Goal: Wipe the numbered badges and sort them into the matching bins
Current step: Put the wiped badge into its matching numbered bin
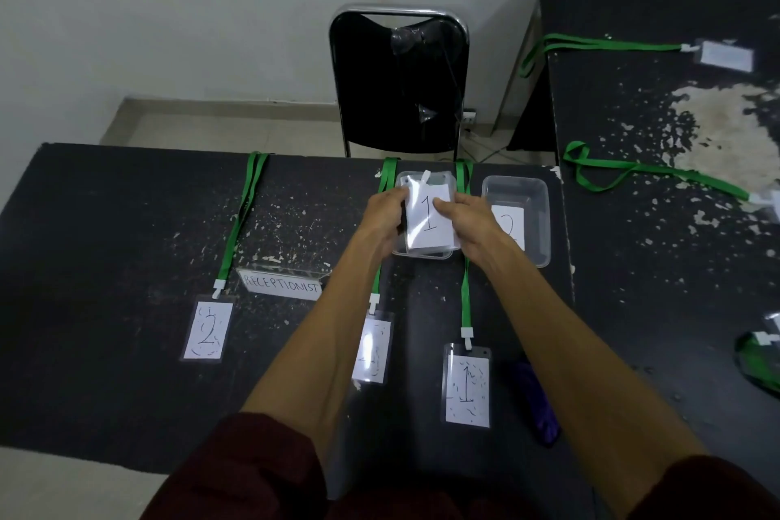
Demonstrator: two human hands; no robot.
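Fingers (pixel 394 198) of the left hand (pixel 380 220) and of the right hand (pixel 472 228) pinch the side edges of a clean badge (pixel 428 220) marked "1", held just over the left clear bin (pixel 422 254). Nearer than that bin lie a purple cloth (pixel 538 405), a scribbled "1" badge (pixel 466 386) and a scribbled "2" badge (pixel 207 329), then a "RECEPTIONIST" sign (pixel 280 281) off to its left. Just right of the bin stands a second bin (pixel 544 224) with a paper "2" inside, and behind it a black chair (pixel 399 80).

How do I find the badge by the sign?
Look at the black table in front of the chair. Just left of the RECEPTIONIST sign lies a badge on a green strap. It sits farthest left on the table, marked 2.
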